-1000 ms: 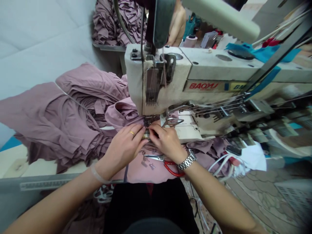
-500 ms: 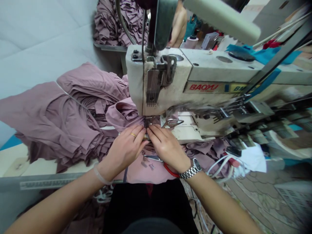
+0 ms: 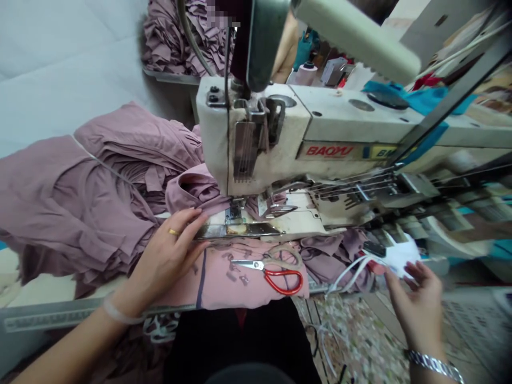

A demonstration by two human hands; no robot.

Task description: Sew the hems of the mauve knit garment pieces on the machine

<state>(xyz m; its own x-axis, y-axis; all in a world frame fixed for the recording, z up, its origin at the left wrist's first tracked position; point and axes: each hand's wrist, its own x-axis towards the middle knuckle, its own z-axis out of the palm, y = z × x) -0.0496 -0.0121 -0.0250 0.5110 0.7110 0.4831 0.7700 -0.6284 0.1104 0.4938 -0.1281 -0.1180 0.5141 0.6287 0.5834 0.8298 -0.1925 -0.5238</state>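
A big white sewing machine fills the middle of the view, with the red word BAOYU on its side; it stands on a worktop with a long metal edge; a big heap of mauve cloth lies in soft folds on the worktop to the left of the machine; a second heap of cloth sits on a metal shelf behind it; a flat pink cloth lies on the worktop in front of the machine, just above the person's dark lap; a fold of mauve cloth lies beside the machine's metal foot, by a long shiny steel plate; the left hand rests on the pink cloth, near that plate; its fingers are open and grip nothing; the right hand is well apart, out past the machine's right side above the floor, and looks blurry; its fingers are open and hold nothing; red-handled scissors lie closed on the pink cloth, between the hands; tiny cloth bits lie just beside them; a gold ring sits on the left hand; a silver watch sits on the right wrist.
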